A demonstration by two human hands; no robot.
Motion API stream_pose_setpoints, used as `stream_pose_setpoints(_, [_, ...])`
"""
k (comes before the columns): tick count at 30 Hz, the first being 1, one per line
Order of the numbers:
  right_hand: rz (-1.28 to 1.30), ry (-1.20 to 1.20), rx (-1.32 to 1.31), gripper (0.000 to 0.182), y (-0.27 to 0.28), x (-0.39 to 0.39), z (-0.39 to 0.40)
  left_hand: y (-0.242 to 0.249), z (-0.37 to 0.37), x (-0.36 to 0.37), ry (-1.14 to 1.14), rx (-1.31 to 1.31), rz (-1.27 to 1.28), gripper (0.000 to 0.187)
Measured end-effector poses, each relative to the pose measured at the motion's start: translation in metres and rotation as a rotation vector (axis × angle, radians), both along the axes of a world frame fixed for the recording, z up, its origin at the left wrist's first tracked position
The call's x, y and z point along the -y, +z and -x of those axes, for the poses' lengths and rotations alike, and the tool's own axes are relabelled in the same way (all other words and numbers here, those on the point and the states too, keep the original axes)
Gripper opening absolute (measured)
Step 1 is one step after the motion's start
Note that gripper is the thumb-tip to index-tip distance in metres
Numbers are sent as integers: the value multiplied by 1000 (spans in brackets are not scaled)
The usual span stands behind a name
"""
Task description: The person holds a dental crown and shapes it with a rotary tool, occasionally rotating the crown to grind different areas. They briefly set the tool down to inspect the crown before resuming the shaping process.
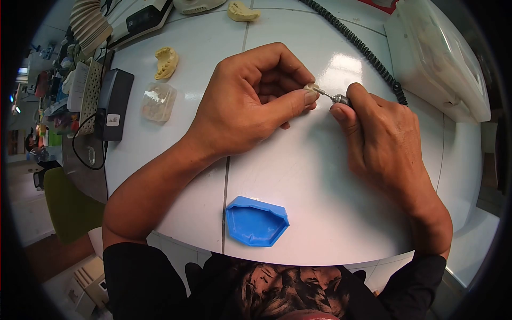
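Near the middle of the table, my left hand (250,101) pinches a small whitish dental piece (311,87) between thumb and fingertips. Its exact shape is mostly covered by the fingers. My right hand (381,133) is closed around a rotary handpiece (341,100), whose thin metal bit points left and meets the piece at my left fingertips. Most of the handpiece is hidden in the right palm. Below the hands, close to the table's front edge, lies a shallow blue tray (257,223).
Yellow plaster dental casts (166,62) lie at the back left, beside a small clear plastic box (159,101). A black coiled cord (354,40) runs across the back right towards a large translucent container (434,58). A black box (116,101) with a cable stands on the left.
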State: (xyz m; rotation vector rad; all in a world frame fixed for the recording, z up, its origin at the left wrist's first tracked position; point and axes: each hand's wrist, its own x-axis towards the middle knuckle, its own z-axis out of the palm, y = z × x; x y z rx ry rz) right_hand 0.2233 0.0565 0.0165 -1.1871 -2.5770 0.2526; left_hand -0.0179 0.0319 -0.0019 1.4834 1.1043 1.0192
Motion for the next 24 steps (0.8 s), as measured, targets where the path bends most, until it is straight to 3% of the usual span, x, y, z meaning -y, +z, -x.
stream_pose_setpoints(7, [31, -23, 1, 33, -1, 2, -1, 0, 0, 0, -2, 23, 14, 19])
stream_pose_setpoints(24, [-21, 17, -16, 40, -2, 0, -2, 0, 0, 0, -3, 27, 32, 20])
